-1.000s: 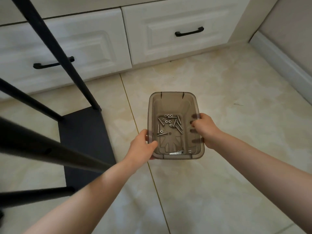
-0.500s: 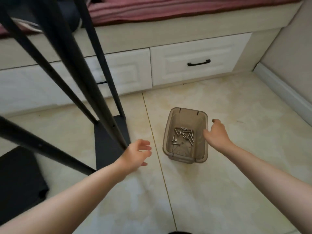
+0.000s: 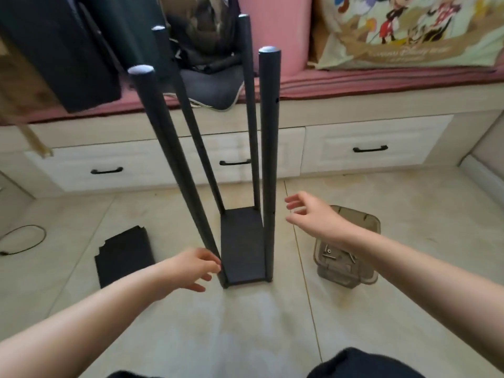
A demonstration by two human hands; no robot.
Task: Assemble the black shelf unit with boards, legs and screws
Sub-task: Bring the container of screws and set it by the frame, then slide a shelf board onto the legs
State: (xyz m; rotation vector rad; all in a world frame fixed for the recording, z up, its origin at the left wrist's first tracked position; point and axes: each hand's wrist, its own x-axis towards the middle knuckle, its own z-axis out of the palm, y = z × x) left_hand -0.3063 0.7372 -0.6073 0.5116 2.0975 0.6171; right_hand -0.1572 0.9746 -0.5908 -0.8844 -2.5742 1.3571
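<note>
1. Left hand (image 3: 191,268): fingers loosely spread, holding nothing, fingertips just beside the foot of the near-left leg (image 3: 174,148), perhaps brushing it; contact can't be settled.
2. Spare black board (image 3: 124,255) lies flat on the floor, left of that hand, apart from it.
3. Shelf frame: base board (image 3: 242,246) on the tiles, straight ahead between the two hands, four legs standing up from its corners. Long axis vertical. Near-right leg (image 3: 268,165) rises just left of the right hand.
4. Right hand (image 3: 311,216): open, fingers relaxed, empty, reaching toward the near-right leg but not touching. Left hand is the closer of the two to the frame.
5. Screw bin (image 3: 368,276) sits on the floor behind the right forearm, a few screws (image 3: 331,253) visible inside.
6. Change from half a second ago: both hands have swung from the bin toward the legs; view has tilted up, showing the leg tops.
7. Likely next: grip both near legs to steady or turn the frame.
</note>
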